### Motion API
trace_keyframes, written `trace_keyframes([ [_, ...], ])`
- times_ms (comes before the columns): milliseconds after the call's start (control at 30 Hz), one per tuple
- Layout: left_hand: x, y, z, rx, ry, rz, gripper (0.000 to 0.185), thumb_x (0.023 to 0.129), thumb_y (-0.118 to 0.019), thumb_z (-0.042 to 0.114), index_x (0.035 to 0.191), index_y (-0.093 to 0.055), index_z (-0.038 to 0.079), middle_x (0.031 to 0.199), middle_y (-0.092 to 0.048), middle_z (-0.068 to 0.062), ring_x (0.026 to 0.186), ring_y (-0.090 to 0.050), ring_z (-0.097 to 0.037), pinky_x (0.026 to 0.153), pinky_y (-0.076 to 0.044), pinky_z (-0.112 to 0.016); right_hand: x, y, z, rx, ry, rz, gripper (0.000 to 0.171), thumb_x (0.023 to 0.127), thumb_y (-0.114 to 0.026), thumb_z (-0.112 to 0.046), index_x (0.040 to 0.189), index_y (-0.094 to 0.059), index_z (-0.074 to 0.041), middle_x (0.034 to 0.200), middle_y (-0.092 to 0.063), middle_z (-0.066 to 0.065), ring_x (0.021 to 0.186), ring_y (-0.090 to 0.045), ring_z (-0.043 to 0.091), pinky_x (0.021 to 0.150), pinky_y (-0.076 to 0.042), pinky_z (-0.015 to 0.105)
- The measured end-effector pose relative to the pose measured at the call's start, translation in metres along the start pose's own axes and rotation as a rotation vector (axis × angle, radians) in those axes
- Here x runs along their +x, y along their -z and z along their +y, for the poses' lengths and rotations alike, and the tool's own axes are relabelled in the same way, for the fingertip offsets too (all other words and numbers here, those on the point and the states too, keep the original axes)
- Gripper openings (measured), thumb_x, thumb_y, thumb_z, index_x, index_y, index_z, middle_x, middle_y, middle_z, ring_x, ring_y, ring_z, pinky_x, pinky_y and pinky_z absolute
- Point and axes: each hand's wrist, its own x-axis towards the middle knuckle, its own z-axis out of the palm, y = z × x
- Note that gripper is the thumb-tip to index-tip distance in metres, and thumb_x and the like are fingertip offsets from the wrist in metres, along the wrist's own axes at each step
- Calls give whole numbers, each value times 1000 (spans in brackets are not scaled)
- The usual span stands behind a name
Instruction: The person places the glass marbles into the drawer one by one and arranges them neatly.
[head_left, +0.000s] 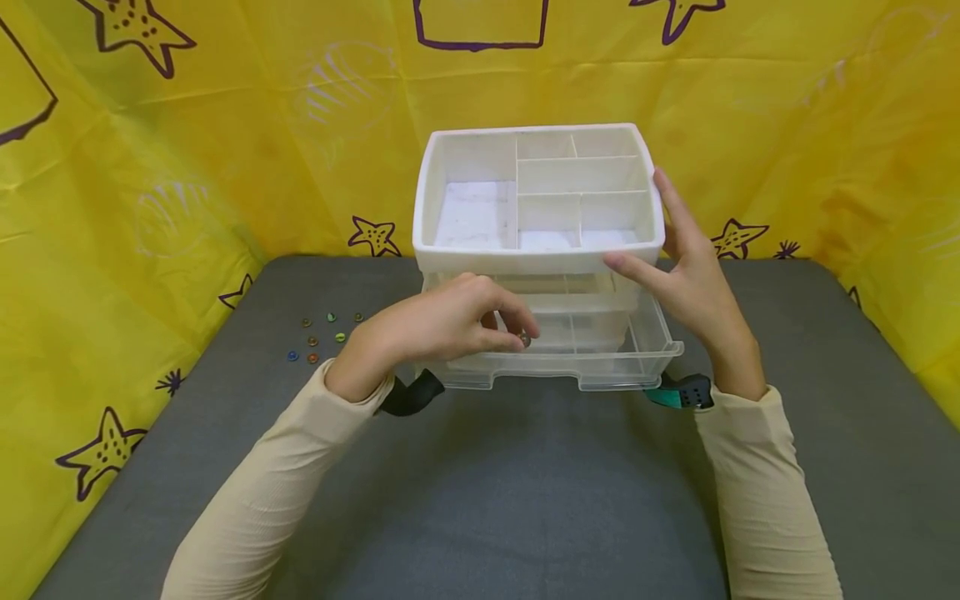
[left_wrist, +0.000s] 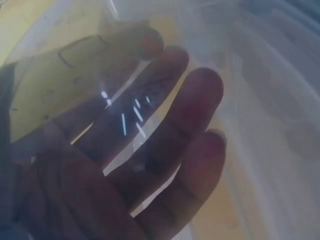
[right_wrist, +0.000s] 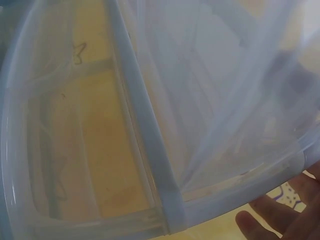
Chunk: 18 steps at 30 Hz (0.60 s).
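A white storage box (head_left: pixel 540 260) with a divided top tray stands in the head view, its clear drawer (head_left: pixel 536 363) pulled out at the front. My left hand (head_left: pixel 457 321) is over this drawer, thumb and forefinger pinching a small round button-like piece (head_left: pixel 525 340). In the left wrist view my left fingers (left_wrist: pixel 197 107) show through clear plastic; the piece is hidden there. My right hand (head_left: pixel 693 275) grips the box's right side, thumb on the front rim and fingers along the side wall. In the right wrist view, right fingertips (right_wrist: pixel 272 212) lie along the box's edge.
Several small round coloured pieces, among them a blue one (head_left: pixel 292 356) and a green one (head_left: pixel 341 337), lie on the grey table (head_left: pixel 525 500) left of the box. A yellow cloth (head_left: pixel 300 167) with drawn starfish hangs behind and at both sides.
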Motion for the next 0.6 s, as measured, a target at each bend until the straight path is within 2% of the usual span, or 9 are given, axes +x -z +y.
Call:
trace_keyframes([
  [267, 5, 2, -4, -31, 13, -69, 15, 93, -70, 15, 106, -76, 13, 96, -74, 5, 88, -66, -8, 79, -54, -25, 0, 0, -2, -6, 1, -2, 95, 87, -76, -15, 157, -17, -37, 153, -40, 4, 113, -55, 22, 80, -53, 13],
  [400, 5, 2, -5, -45, 23, -83, 15, 92, -70, 13, 106, -76, 12, 95, -74, 4, 88, -66, -9, 79, -54, -25, 0, -1, -2, -4, 1, -3, 95, 87, -76, -15, 158, -17, -36, 154, -39, 4, 113, -55, 23, 81, -53, 14],
  [600, 5, 2, -4, -16, 30, -92, 15, 93, -68, 11, 105, -76, 13, 94, -74, 5, 87, -66, -8, 80, -54, -25, 0, -1, -2, 3, 8, -2, 95, 87, -76, -14, 158, -17, -33, 155, -38, 4, 114, -55, 24, 82, -53, 14],
])
